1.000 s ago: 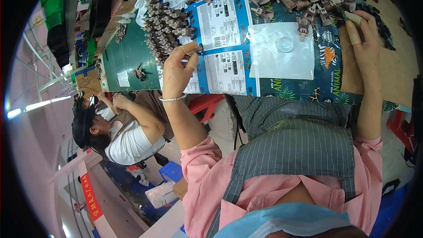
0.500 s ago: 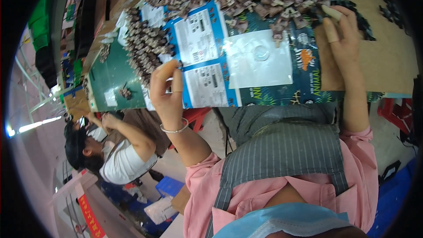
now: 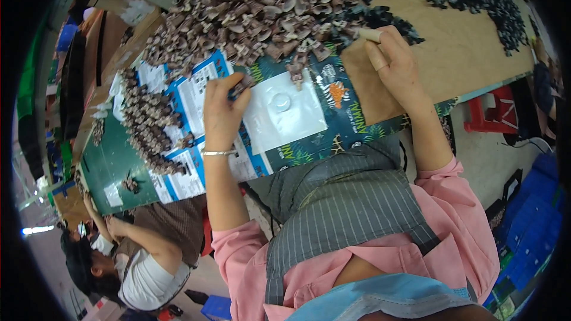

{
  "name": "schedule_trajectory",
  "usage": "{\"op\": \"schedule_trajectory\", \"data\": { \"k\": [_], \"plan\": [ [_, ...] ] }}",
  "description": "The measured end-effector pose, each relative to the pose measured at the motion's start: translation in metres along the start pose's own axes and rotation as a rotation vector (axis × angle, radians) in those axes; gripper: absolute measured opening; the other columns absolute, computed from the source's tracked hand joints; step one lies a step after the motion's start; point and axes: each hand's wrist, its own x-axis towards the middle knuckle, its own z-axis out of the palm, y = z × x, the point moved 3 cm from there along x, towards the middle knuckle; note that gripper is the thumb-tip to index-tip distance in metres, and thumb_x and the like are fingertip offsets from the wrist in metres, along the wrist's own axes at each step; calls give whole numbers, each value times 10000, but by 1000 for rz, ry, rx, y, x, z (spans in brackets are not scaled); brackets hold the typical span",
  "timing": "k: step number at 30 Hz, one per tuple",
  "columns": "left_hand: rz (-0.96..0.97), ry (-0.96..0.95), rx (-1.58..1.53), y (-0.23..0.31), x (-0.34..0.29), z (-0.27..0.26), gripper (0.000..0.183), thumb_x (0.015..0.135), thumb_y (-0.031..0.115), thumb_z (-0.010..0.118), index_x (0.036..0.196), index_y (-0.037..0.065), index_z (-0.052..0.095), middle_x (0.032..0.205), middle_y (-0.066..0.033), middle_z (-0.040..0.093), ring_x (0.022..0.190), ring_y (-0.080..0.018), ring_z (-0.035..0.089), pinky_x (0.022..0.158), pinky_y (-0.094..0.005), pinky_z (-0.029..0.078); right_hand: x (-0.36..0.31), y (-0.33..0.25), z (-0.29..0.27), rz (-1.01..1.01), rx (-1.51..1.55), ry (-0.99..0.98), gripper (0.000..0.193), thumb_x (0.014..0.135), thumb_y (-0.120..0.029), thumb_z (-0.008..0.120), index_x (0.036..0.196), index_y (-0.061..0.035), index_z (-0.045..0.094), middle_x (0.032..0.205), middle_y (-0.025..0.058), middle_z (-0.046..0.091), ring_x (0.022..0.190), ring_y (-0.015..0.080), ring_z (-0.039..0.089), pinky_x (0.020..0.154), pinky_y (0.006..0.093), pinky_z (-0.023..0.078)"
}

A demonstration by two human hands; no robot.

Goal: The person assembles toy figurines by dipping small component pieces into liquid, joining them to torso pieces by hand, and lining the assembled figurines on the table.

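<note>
My left hand [image 3: 221, 116], with a bracelet at the wrist, pinches a small brown-grey moulded piece [image 3: 242, 85] between thumb and fingers. It hovers over blue-and-white printed sheets, beside a clear plastic bag [image 3: 297, 120] lying flat. My right hand [image 3: 397, 65] wears beige finger covers, and its fingertips are closed at the edge of the dark moulded pieces [image 3: 398, 25]. Whatever lies between them is hidden. A large heap of loose brown-grey moulded pieces [image 3: 262, 6] spreads beyond both hands. To the left stand rows of similar joined pieces [image 3: 148, 119].
Brown paper [image 3: 458, 41] covers the right side of the table. A green printed sheet [image 3: 357, 125] lines the near edge. Another person [image 3: 146, 255] works at the left on the green tabletop [image 3: 98, 172]. A red stool [image 3: 491, 113] and blue crates [image 3: 526, 220] are at the right.
The view has turned, so the table appears shifted left. My left hand has moved toward the plastic bag, and the brown-grey piece now shows in its fingers. My right hand stays by the heap's edge.
</note>
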Motion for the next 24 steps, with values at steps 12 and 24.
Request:
{"op": "schedule_trajectory", "data": {
  "k": [12, 24],
  "plan": [
    [-344, 270, -625, -23, -51, -14, 383, 884, -1, 668, 1257, -12, 583, 1101, -67, 667, 945, -134, 650, 719, -233, 518, 0, -9, 34, -52, -307, -205, 211, 860, -204, 664, 1034, -87, 638, 987, 99, 588, 919, 300, 598, 801, 402, 489],
    [-476, 390, -1209, -37, -118, -7, 381, 953, 56, 607, 1326, 3, 549, 1178, -84, 640, 962, -136, 641, 834, -228, 548, -22, 3, 2, 275, -123, -207, 220, 828, -225, 691, 957, -61, 622, 997, 89, 574, 940, 312, 590, 773, 415, 501]
  ]
}}
